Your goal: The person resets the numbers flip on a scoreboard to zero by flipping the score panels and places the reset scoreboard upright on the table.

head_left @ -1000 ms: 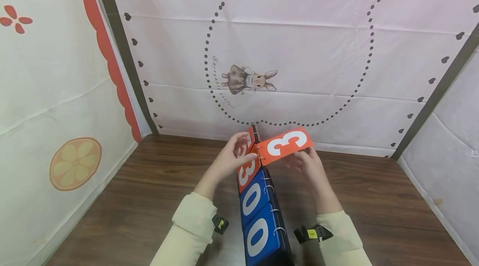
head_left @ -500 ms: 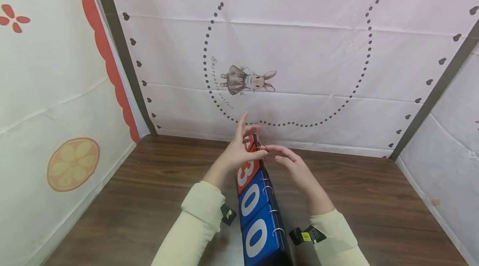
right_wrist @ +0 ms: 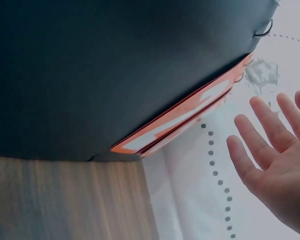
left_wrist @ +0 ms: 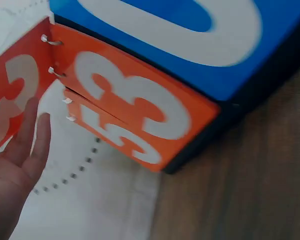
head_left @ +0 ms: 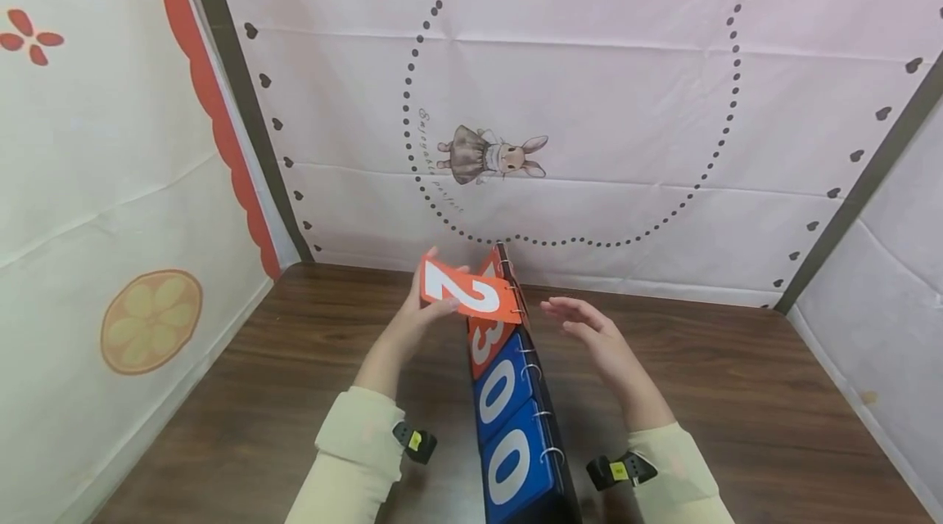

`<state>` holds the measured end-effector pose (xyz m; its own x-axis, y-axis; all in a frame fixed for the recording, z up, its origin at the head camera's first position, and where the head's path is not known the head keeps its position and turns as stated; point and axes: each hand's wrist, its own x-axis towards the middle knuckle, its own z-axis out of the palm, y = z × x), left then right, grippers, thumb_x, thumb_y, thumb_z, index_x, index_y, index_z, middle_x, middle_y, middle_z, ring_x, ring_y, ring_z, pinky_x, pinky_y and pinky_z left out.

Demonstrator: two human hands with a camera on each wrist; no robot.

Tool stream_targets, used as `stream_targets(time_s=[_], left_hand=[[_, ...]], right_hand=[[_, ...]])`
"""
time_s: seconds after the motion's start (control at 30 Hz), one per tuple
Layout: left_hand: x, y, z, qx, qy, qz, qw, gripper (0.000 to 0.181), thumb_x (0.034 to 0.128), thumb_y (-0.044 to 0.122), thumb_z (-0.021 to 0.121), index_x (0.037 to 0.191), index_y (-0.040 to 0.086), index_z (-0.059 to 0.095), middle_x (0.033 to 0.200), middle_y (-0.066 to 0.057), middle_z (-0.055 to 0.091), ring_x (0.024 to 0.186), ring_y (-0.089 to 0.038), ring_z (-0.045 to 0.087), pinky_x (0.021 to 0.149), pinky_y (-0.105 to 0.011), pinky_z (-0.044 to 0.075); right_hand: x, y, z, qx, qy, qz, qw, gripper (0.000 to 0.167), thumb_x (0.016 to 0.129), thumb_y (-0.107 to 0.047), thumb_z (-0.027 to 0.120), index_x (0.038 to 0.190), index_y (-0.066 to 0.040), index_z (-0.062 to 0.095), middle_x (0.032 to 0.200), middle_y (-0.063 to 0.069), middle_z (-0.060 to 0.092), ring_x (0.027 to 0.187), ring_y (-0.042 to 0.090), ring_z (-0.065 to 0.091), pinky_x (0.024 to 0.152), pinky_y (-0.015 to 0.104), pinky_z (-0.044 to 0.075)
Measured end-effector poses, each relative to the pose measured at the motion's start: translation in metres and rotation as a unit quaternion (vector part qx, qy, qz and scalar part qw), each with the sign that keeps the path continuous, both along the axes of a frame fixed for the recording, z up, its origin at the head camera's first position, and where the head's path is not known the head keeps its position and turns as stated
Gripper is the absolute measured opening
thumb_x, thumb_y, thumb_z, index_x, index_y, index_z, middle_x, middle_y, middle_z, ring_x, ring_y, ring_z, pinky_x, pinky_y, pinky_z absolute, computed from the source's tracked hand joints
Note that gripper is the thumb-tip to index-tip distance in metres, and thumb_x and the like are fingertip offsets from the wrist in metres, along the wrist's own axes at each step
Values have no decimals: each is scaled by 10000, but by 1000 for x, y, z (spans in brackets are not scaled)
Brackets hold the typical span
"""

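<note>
A tabletop flip scoreboard stands on the table, with blue 0 cards (head_left: 508, 467) nearest me and red cards (head_left: 489, 344) at its far end. My left hand (head_left: 401, 327) holds a raised red flip card (head_left: 471, 291), its 2 facing up in the head view, its thumb by the near edge. From the left wrist, fingers (left_wrist: 37, 145) lie against the card's other face, and red cards 3 (left_wrist: 135, 100) and 5 (left_wrist: 120, 135) show beside it. Right of the scoreboard, my right hand (head_left: 600, 344) hovers with fingers loosely extended, touching nothing.
A brown wood-grain table (head_left: 295, 377) lies beneath. Behind it hangs a white cloth (head_left: 626, 98) printed with a rabbit, and more cloth (head_left: 147, 205) covers the left side. The scoreboard's dark back (right_wrist: 115, 80) fills much of the right wrist view.
A red 3 card, held out to the right by my right hand, has gone down. My right hand has drawn off rightward. My left hand has moved left, now with a red 2 card raised.
</note>
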<state>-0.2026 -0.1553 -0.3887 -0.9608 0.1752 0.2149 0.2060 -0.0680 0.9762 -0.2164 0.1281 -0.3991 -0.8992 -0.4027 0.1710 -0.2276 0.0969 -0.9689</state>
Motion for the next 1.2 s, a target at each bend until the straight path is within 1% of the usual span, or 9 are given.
stream_targets(time_s=[0.13, 0.33, 0.47, 0.57, 0.63, 0.7, 0.83, 1.0, 1.2], left_hand=[[3, -7, -19, 82, -305, 32, 9995, 853, 844, 171, 637, 1457, 326, 64, 1442, -47, 369, 1293, -231, 352, 1045, -519, 248], [5, -16, -39, -338, -802, 339, 9956, 906, 792, 244, 725, 1453, 288, 108, 1397, -48, 329, 1241, -243, 348, 1023, -525, 285], [4, -23, -50, 374, -1241, 121, 9915, 826, 854, 176, 653, 1471, 198, 104, 1358, -124, 379, 1147, -231, 467, 991, -506, 339], [1, -28, -58, 809, -1643, 52, 9831, 656, 919, 150, 545, 1459, 140, 174, 1246, -169, 482, 977, -219, 588, 869, -436, 452], [-1, -30, -63, 620, -1864, 279, 9801, 588, 925, 203, 553, 1429, 122, 260, 1150, -138, 544, 865, -188, 610, 754, -357, 489], [-3, -29, -68, 243, -2045, 598, 9767, 579, 893, 249, 616, 1385, 114, 341, 1058, -115, 594, 792, -179, 609, 667, -300, 494], [-9, -19, -76, -571, -2176, 1071, 9685, 631, 806, 266, 724, 1331, 107, 411, 1002, -121, 622, 762, -208, 588, 615, -274, 503], [-13, -3, -82, -1232, -2181, 1240, 9601, 633, 805, 264, 724, 1321, 99, 397, 1038, -137, 604, 771, -225, 597, 632, -283, 526], [-16, 12, -87, -1263, -2232, 1289, 9579, 585, 826, 220, 705, 1303, 64, 404, 997, -144, 603, 739, -219, 599, 605, -292, 530]], right_hand=[[0, 3, -6, 78, -59, -15, 10000, 339, 971, -135, 441, 1301, -69, 483, 1312, 76, 522, 1250, 259, 413, 1028, 549, 255], [1, 6, -12, 60, -130, -6, 9999, 343, 969, -122, 447, 1307, -70, 476, 1319, 91, 514, 1252, 272, 413, 1016, 555, 276], [1, 6, -16, 94, -200, 6, 9998, 354, 969, -133, 452, 1317, -65, 463, 1326, 97, 506, 1250, 278, 418, 1011, 554, 289], [1, 6, -19, 110, -230, 17, 9997, 358, 972, -134, 448, 1323, -64, 453, 1328, 100, 503, 1245, 281, 427, 1010, 553, 293], [1, 6, -21, 99, -249, 3, 9996, 355, 971, -126, 445, 1321, -67, 455, 1323, 103, 507, 1239, 282, 435, 1007, 557, 295], [0, 5, -23, 86, -266, -28, 9996, 344, 967, -113, 444, 1308, -82, 470, 1314, 105, 514, 1232, 280, 445, 1002, 555, 304], [-1, 5, -26, 113, -257, -60, 9996, 342, 957, -93, 439, 1296, -83, 484, 1304, 111, 521, 1227, 279, 450, 995, 528, 331], [-1, 2, -29, 211, -296, -71, 9993, 343, 957, -87, 433, 1296, -76, 484, 1304, 106, 522, 1233, 275, 446, 1003, 496, 336], [-3, -1, -36, 532, -399, -198, 9976, 356, 946, -76, 479, 1301, -77, 486, 1300, 80, 523, 1225, 273, 450, 994, 510, 342]])
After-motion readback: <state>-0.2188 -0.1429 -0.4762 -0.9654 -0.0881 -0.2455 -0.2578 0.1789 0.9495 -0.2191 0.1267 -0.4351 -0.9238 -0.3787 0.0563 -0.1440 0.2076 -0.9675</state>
